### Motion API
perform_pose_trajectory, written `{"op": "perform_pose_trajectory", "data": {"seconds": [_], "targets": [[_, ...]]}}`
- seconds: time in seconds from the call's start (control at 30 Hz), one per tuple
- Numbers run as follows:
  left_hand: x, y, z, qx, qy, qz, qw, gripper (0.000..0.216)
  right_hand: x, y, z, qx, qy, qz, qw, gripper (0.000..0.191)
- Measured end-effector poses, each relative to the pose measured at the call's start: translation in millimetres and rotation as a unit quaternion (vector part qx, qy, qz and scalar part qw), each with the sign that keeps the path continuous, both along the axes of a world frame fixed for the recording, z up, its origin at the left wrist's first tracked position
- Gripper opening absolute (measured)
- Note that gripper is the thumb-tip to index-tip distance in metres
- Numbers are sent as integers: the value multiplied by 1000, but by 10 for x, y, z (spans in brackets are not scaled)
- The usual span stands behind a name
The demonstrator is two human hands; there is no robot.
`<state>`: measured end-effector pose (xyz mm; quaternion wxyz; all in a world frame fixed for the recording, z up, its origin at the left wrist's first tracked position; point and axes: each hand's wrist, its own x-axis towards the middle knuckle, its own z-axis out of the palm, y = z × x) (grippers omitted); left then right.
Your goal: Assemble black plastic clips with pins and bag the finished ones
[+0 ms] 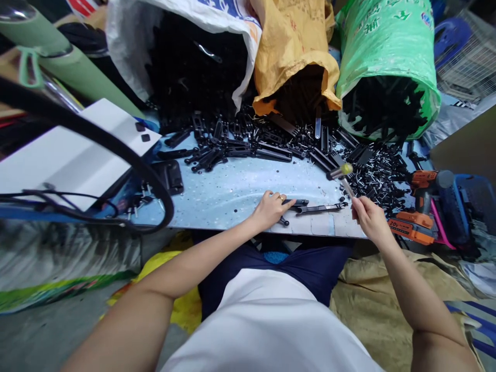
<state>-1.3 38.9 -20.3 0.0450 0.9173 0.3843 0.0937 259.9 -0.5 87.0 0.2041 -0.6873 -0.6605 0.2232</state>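
Observation:
My right hand (370, 216) is closed round the handle of a small hammer (347, 187) with a yellow end on its head, raised over the right part of the bench. Low at the bench's front edge, my left hand (272, 207) grips a black slotted part (297, 202), its fingers over the part's left end. Just right of that hand lies another long black part (321, 208), pointing toward my right hand. A short black piece with a round end (284, 221) pokes out below my left fingers.
Black parts (232, 147) are heaped along the back, with small screws (374, 173) at right. White (244, 57), orange (294, 46) and green (387, 46) sacks spill black pieces. An orange cordless drill (420, 206) stands right; a black cable (127, 150) arches at left.

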Motion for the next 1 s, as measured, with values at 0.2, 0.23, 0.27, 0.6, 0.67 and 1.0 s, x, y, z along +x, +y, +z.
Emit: {"op": "perform_pose_trajectory", "data": {"seconds": [0.2, 0.23, 0.27, 0.6, 0.67, 1.0], "targets": [[5, 10, -35, 4, 0, 5, 1000, 42, -356, -334, -255, 48, -198, 93, 975, 49], [6, 5, -32, 6, 2, 6, 1000, 42, -322, -323, -311, 40, -219, 92, 971, 49], [7, -4, -27, 8, 2, 7, 1000, 42, -253, -288, -351, 42, -235, 70, 968, 49], [84, -151, 46, 78, 19, -23, 996, 38, 748, 294, -422, 150, -337, -73, 926, 74], [105, -139, 68, 78, 41, -37, 995, 45, 555, 314, -536, 193, -320, 47, 926, 71], [-1, -22, 307, 88, -88, -8, 992, 47, -242, 441, -522, 252, -227, 426, 839, 62]]}}
